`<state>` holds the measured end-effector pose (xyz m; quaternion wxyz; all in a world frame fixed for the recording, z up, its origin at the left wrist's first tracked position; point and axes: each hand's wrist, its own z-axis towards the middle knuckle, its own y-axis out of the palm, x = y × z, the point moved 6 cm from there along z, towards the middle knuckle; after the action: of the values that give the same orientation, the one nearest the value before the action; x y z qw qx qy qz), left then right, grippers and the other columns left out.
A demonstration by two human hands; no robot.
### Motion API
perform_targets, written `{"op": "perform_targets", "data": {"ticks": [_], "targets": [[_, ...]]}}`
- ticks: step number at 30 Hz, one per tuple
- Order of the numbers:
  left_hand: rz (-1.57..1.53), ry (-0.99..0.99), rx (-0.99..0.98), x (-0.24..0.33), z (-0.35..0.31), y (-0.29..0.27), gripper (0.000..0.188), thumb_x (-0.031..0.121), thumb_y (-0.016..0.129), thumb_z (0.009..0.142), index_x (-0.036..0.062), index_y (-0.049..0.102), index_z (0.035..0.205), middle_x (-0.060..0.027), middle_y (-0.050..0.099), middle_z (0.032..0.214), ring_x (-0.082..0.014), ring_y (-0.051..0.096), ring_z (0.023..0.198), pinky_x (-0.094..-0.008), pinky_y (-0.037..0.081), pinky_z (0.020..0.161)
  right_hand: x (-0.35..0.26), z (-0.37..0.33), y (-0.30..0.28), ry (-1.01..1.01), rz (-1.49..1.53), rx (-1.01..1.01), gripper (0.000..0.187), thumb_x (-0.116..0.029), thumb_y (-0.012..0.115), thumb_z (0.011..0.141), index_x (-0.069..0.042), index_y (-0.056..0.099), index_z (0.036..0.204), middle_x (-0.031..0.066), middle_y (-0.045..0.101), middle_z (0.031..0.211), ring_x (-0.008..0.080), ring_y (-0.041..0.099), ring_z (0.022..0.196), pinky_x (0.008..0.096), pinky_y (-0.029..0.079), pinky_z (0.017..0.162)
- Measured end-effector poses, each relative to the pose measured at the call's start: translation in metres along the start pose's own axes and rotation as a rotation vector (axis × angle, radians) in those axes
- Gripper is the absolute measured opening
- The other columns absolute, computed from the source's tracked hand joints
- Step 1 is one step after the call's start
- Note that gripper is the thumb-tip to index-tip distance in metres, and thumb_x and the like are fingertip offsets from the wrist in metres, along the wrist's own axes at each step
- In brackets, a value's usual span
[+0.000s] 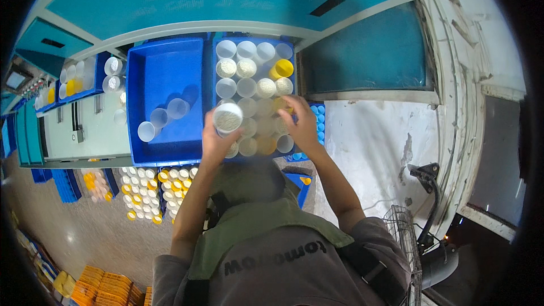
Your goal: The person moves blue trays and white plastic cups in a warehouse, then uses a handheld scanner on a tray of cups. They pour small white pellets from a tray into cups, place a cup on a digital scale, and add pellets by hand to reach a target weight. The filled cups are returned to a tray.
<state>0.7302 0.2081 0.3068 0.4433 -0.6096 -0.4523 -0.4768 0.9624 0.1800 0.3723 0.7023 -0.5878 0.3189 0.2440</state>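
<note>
My left hand [214, 146] is closed around a white plastic cup [228, 117] filled partway with pale granules, held above the near left part of a blue crate [213, 73]. That crate is packed with rows of translucent white cups, some with white granules inside, and a bright yellow cup [281, 69] at the right side. Over the crate's right edge, my right hand [303, 127] has its thumb and fingers apart beside a blurred yellowish cup [279, 103]. No cup is visibly lifted by it. Several nearer cups look smeared.
Left of the crate is a larger blue bin [164, 73] with three translucent cups in a diagonal line. Teal machine panels [226, 0] border the far side. Groups of white and yellow cups [141, 192] stand lower left. A wire basket [399, 232] is at my right.
</note>
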Motion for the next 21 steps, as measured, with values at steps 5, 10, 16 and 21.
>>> {"op": "perform_targets", "data": {"ticks": [5,10,16,21], "targets": [[0.012,-0.013,0.159,-0.02,-0.035,-0.067,0.067,0.007,0.084,0.072,0.0003,0.047,0.127,-0.0099,0.059,0.113,-0.0186,0.059,0.105,-0.032,0.047,0.092,0.05,-0.04,0.016,0.308,0.06,-0.041,0.027,-0.017,0.065,0.089,-0.005,0.063,0.113,0.0132,0.067,0.104,0.0306,0.066,0.09,0.0371,0.053,0.077],[-0.091,0.035,0.264,-0.033,-0.059,-0.105,0.065,0.004,0.084,0.072,0.0019,0.047,0.125,-0.008,0.056,0.113,-0.0162,0.057,0.104,-0.0309,0.047,0.092,0.051,-0.079,0.061,0.277,-0.004,-0.368,0.025,-0.018,0.064,0.091,-0.003,0.062,0.111,0.0132,0.067,0.108,0.0294,0.066,0.096,0.0362,0.052,0.078],[-0.119,0.08,0.272,-0.033,-0.07,-0.112,0.067,0.001,0.082,0.072,0.0021,0.044,0.127,-0.0068,0.055,0.114,-0.0149,0.056,0.104,-0.0299,0.047,0.092,0.057,-0.155,0.12,1.026,0.664,-0.7,0.031,-0.024,0.06,0.095,0.001,0.062,0.113,0.0101,0.066,0.105,0.0226,0.063,0.094,0.0331,0.048,0.085],[-0.129,0.055,0.172,-0.039,-0.078,-0.1,0.064,0.001,0.081,0.073,0.0014,0.046,0.126,-0.0073,0.057,0.112,-0.0151,0.057,0.102,-0.0302,0.047,0.091,0.07,-0.171,0.129,1.072,0.84,-0.493,0.041,-0.017,0.051,0.098,0.008,0.045,0.13,0.0191,0.057,0.127,0.0314,0.058,0.114,0.0403,0.038,0.108]]}}
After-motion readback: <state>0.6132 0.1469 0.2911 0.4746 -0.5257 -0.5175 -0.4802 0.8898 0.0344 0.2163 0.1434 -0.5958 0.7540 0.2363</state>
